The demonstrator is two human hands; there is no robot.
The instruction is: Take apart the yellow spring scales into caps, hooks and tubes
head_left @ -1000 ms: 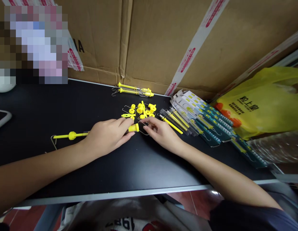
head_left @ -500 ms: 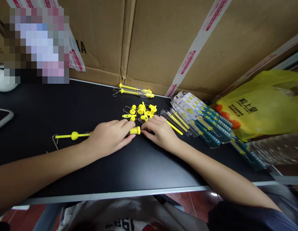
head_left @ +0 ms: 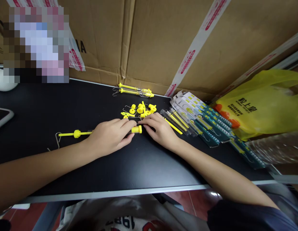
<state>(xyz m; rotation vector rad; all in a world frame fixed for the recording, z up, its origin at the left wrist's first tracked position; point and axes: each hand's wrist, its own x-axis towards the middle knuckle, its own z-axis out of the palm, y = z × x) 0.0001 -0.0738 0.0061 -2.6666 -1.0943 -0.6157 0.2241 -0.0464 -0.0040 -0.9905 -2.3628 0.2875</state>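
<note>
My left hand point(head_left: 108, 136) lies on the black table point(head_left: 67, 106), fingers closed round a long yellow plastic tool point(head_left: 74, 133) whose capped end point(head_left: 136, 129) sticks out past my fingertips. Its other end, with a wire hook, lies to the left of my wrist. My right hand point(head_left: 161, 131) rests just right of the cap, fingers curled at a thin wire piece I can barely make out. Behind both hands lies a pile of small yellow parts point(head_left: 140, 110).
Two assembled yellow tools point(head_left: 134, 90) lie by the cardboard boxes point(head_left: 151, 41) at the back. Clear tubes with yellow rods point(head_left: 175, 120) and printed packaging cards point(head_left: 204, 120) sit to the right, then a yellow plastic bag point(head_left: 264, 102). The table's front edge point(head_left: 115, 194) is near my body.
My right hand has drawn in to the left until its fingers meet the yellow cap. The left hand and the long tool have shifted slightly right.
</note>
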